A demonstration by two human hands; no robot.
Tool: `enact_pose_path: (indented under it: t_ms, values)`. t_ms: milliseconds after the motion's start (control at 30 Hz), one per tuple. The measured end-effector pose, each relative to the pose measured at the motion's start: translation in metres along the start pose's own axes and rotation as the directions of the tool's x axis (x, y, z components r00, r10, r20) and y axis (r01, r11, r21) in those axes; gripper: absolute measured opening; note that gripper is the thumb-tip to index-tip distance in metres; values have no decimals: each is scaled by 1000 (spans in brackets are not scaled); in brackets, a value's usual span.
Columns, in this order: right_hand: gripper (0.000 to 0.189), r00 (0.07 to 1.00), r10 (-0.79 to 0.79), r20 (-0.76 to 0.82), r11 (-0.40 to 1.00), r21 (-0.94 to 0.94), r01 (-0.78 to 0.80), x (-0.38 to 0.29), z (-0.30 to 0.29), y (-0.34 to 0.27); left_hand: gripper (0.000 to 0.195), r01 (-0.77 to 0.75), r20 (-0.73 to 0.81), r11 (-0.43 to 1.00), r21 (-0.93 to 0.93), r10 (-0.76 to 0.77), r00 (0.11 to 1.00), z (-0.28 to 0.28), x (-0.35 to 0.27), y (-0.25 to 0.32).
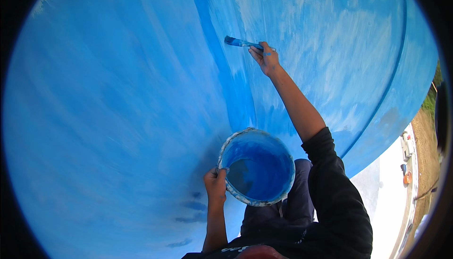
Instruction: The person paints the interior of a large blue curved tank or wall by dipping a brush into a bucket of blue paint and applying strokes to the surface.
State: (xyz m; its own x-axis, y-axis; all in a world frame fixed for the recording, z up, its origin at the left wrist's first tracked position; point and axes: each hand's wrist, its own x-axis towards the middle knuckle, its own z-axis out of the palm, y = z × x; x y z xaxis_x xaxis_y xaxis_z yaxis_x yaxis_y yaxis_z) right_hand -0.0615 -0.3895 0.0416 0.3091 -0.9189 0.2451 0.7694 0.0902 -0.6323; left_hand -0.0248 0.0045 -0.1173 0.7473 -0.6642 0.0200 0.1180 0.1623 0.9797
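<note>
A large curved surface painted in blues and whites (134,92) fills most of the view. Up and right of centre, my right hand (266,56) grips the handle of a flat paintbrush (238,42). Its dark, blue-stained bristles point left, close to a darker blue painted band (221,66); whether they touch the surface I cannot tell. Low in front of my body, my left hand (216,183) holds the left rim of a round, paint-crusted bucket (270,145), thumb over the edge. Blue paint coats the inside of the bucket. Blue spots mark both hands.
At the right, past the curved surface's edge, lies bright white ground (380,191). An orange bucket (407,177) and other small items stand along its far side, beside brown soil (424,142) and green plants. My dark-trousered legs (300,195) are below the bucket.
</note>
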Motion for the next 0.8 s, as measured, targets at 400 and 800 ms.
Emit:
enact_pose_path:
  t_ms: [400,800]
  values:
    - [30,939,-206,276,893,-339,296,16,146,-96,32,26,101,998,55,-31,994,-8,7,0]
    - [32,992,0,126,985,-169,21,-12,68,-30,35,42,63,995,94,-48,997,-9,3,-1]
